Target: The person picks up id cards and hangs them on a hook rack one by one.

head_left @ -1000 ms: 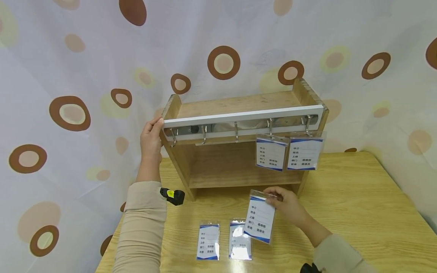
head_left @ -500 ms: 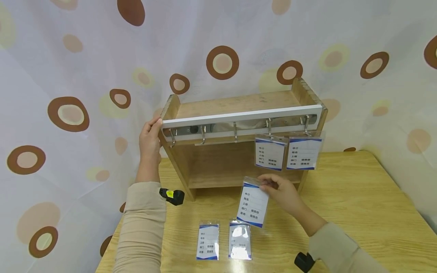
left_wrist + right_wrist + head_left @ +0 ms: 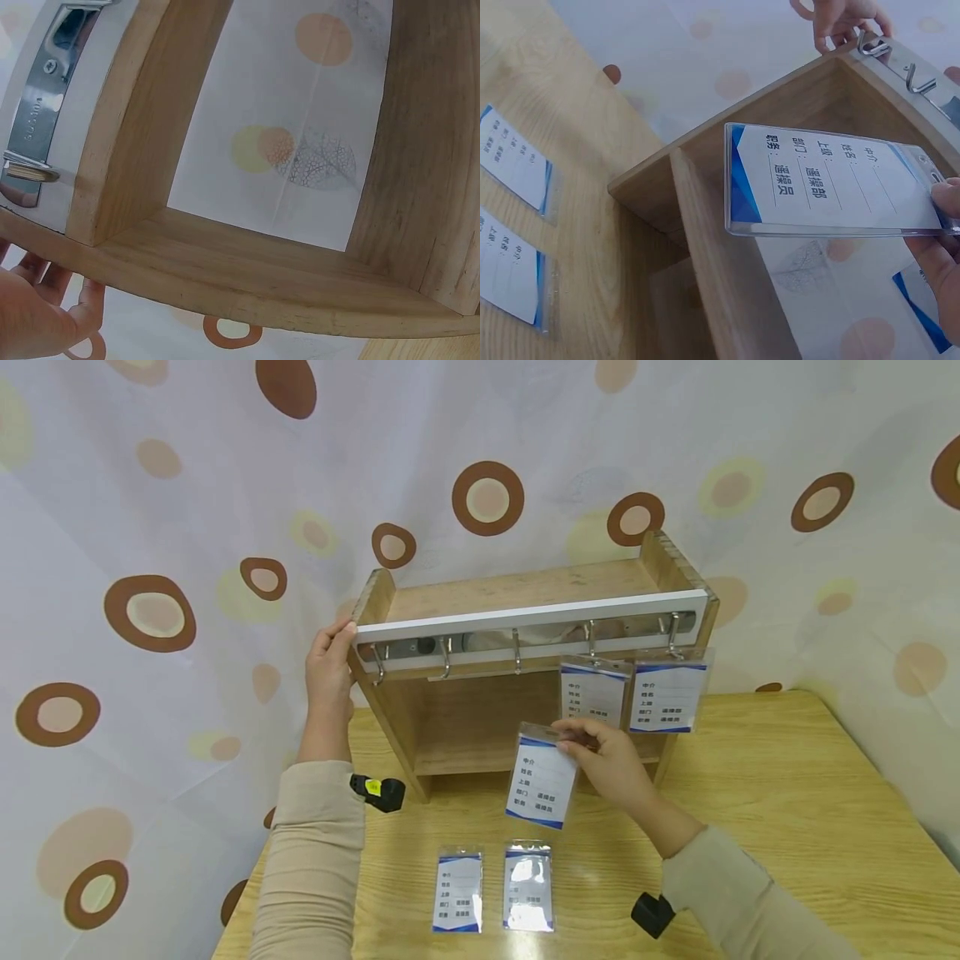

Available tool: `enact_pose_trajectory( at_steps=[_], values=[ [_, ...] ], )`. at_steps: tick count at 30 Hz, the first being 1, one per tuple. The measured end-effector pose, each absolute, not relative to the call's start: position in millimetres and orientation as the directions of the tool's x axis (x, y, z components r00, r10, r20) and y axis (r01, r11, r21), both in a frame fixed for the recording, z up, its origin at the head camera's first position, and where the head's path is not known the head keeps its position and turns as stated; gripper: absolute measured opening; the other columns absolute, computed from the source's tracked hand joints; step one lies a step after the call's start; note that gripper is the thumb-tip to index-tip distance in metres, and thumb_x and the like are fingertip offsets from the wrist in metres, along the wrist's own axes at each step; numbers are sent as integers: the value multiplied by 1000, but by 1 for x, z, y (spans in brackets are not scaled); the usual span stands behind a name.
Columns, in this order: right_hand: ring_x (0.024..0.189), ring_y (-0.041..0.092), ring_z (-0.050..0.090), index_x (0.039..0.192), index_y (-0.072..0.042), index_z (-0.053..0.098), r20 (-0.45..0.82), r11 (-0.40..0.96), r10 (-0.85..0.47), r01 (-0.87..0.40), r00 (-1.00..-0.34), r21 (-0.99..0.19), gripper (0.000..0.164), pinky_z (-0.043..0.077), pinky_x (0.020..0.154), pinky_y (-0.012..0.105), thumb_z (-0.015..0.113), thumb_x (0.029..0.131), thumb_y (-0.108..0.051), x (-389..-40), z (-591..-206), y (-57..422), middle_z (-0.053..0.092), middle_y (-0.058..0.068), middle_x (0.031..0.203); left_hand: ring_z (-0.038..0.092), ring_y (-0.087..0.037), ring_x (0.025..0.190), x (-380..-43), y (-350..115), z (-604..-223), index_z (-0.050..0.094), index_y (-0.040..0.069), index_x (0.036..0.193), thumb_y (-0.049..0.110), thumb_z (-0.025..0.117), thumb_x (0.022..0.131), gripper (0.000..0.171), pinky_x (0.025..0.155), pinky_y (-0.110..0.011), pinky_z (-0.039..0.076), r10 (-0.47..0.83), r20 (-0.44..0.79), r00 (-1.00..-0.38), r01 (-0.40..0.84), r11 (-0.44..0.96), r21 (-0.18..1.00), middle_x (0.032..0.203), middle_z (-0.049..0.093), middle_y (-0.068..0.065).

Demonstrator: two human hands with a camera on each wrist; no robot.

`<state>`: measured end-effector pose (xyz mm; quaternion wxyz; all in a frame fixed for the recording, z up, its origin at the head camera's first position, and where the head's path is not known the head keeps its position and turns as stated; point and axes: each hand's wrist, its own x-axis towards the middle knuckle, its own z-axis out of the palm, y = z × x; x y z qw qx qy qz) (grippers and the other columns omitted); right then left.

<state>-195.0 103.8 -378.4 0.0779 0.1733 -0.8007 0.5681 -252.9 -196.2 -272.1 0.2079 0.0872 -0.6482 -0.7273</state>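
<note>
My right hand (image 3: pixel 606 762) pinches a clear-sleeved name badge (image 3: pixel 542 781) by its top right corner. The badge is raised in front of the wooden shelf (image 3: pixel 517 760), face outward and slightly tilted; in the right wrist view the printed badge (image 3: pixel 817 180) shows white with blue corners. At the shelf's upper left corner my left hand (image 3: pixel 327 664) grips the side panel, beside the end of the hook rail (image 3: pixel 491 642). Two more badges hang from the rail's right hooks: one outermost (image 3: pixel 670 697), the other (image 3: pixel 592 689) partly covered by my right hand.
Two badges lie flat on the wood-grain table (image 3: pixel 795 810), one left (image 3: pixel 457 893) and one with glare beside it (image 3: pixel 528 889). The three left hooks, including the middle hook (image 3: pixel 517 652), carry nothing. A dotted cloth (image 3: pixel 562 435) hangs behind.
My right hand has lifted the badge up and to the left, from over the table to just below the rail. The left hand stays at the shelf corner.
</note>
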Motion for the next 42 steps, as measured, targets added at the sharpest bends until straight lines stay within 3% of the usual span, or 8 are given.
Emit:
enact_pose_trajectory(
  at_steps=[10,23,42],
  values=[
    [76,20,52,101,-2,59,316,265,-183,-356,-931,-896,20,47,60,25,57,81,-5,-202,-362,101,57,11,89,44,-15,102,-253,-196,-271,55,10,111,25,54,85,30,82,-37,36,-428,130,-894,173,-62,983,118,48,-1],
    [78,15,52,99,-1,59,462,271,-195,-501,-865,-822,19,43,63,22,59,80,-2,-212,-342,94,59,8,89,43,-14,102,-254,-196,-273,56,9,108,25,53,85,27,81,-34,36,-435,166,-885,198,-29,980,113,49,-2],
    [72,10,51,94,0,61,571,194,-195,-602,-798,-775,15,41,57,19,60,79,-2,-218,-328,83,59,9,84,39,-10,109,-255,-196,-273,55,7,109,23,53,86,29,90,-29,31,-439,198,-877,219,3,976,117,49,-3]
  ],
)
